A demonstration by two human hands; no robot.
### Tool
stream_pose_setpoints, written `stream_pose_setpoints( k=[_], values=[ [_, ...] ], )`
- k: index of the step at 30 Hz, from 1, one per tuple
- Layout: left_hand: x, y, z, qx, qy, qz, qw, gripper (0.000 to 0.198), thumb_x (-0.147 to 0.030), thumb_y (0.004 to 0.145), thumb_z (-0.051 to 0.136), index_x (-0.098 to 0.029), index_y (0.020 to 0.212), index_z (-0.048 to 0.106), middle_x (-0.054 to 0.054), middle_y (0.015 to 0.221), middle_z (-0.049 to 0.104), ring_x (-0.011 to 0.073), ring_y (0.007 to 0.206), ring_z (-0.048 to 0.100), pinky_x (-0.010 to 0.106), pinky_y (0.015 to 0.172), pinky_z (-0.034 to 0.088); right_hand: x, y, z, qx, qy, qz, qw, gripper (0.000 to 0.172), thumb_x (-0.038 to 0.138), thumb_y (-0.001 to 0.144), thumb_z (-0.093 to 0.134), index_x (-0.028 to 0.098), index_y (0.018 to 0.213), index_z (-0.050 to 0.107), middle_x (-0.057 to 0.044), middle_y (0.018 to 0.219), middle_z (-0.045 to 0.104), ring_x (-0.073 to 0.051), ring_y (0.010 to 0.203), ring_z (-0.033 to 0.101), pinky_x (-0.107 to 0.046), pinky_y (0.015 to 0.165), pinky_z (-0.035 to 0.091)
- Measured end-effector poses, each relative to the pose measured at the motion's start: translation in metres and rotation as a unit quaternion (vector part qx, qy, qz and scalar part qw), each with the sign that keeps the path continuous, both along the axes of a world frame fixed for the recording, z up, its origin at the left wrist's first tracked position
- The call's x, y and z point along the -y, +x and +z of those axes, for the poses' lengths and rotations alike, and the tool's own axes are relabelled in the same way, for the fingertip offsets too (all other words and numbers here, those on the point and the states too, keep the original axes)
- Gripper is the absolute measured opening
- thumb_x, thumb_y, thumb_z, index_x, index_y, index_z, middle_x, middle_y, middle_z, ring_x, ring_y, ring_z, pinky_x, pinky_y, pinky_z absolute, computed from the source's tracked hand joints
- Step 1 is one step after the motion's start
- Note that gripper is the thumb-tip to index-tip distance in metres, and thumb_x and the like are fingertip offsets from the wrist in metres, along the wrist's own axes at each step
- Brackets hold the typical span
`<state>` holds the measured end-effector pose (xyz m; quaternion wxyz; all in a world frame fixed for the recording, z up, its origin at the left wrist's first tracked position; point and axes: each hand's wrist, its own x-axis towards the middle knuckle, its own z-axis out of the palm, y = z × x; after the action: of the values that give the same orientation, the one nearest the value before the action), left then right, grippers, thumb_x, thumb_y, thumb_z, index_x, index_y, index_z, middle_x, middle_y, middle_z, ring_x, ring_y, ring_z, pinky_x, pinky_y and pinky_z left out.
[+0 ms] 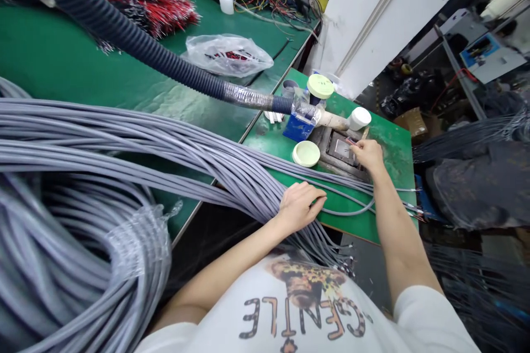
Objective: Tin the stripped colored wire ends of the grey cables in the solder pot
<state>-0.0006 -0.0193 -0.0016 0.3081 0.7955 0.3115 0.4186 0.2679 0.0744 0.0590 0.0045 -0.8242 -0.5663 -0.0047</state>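
Note:
My right hand (368,155) pinches the end of a grey cable (351,213), which loops up beneath my wrist. Thin bare-ended wires (350,141) stick out from those fingertips over a square solder pot (327,161), whose middle has a shiny silvery surface. My left hand (301,203) lies over a thick bundle of grey cables (232,171), fingers bent round the top strands; their undersides are hidden. The bundle runs from the left across the small green table, and several stripped ends (345,260) hang near my shirt.
A ribbed extraction hose (165,60) arches in to a nozzle (333,120) beside the pot. Around it stand a pale open dish (306,153), a white cup (359,118), a yellow-lidded jar (320,86) and a blue box (298,127). A plastic bag (229,55) lies on the bench.

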Motion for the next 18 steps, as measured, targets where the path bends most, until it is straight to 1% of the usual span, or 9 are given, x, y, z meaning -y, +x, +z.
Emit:
stream_pose_setpoints(
  k=[3,8,12,15,18],
  values=[
    [0.000,0.000,-0.001,0.001,0.003,0.001,1.000,0.018,-0.028,0.090,0.052,-0.020,0.091,0.067,0.004,0.079,0.071,0.0163,0.074,0.059,0.031,0.068,0.036,-0.003,0.004,-0.007,0.008,-0.013,-0.012,1.000,0.030,0.036,0.078,0.054,0.017,0.084,0.076,-0.011,0.088,0.074,-0.022,0.082,0.066,-0.028,0.069,0.042],
    [0.000,0.000,-0.001,0.001,0.004,0.000,1.000,0.017,-0.027,0.090,0.052,-0.020,0.091,0.067,0.004,0.080,0.072,0.0162,0.074,0.059,0.031,0.068,0.036,-0.005,0.006,-0.011,0.010,-0.021,-0.014,1.000,0.029,0.036,0.077,0.053,0.017,0.081,0.076,-0.012,0.086,0.074,-0.023,0.083,0.066,-0.028,0.070,0.043],
    [0.000,0.000,-0.001,-0.005,0.004,0.001,1.000,0.017,-0.027,0.090,0.052,-0.020,0.091,0.067,0.004,0.080,0.072,0.0162,0.075,0.059,0.031,0.068,0.036,-0.005,0.006,-0.014,0.011,-0.021,-0.014,1.000,0.030,0.036,0.077,0.053,0.018,0.081,0.076,-0.012,0.086,0.073,-0.023,0.082,0.065,-0.029,0.069,0.042],
    [0.000,0.000,0.000,-0.014,0.011,0.000,1.000,0.019,-0.029,0.091,0.051,-0.020,0.091,0.067,0.004,0.080,0.072,0.0162,0.074,0.060,0.031,0.068,0.036,-0.004,0.005,-0.011,0.011,-0.018,-0.012,1.000,0.030,0.036,0.077,0.053,0.018,0.082,0.076,-0.011,0.086,0.073,-0.022,0.081,0.064,-0.028,0.068,0.041],
    [0.000,0.000,0.000,-0.017,0.013,0.001,1.000,0.020,-0.030,0.092,0.050,-0.020,0.091,0.067,0.004,0.079,0.071,0.0162,0.073,0.059,0.031,0.067,0.036,0.003,-0.004,0.002,-0.001,-0.001,0.009,1.000,0.030,0.036,0.077,0.053,0.018,0.082,0.075,-0.008,0.081,0.073,-0.020,0.076,0.063,-0.027,0.065,0.039]
  ],
)
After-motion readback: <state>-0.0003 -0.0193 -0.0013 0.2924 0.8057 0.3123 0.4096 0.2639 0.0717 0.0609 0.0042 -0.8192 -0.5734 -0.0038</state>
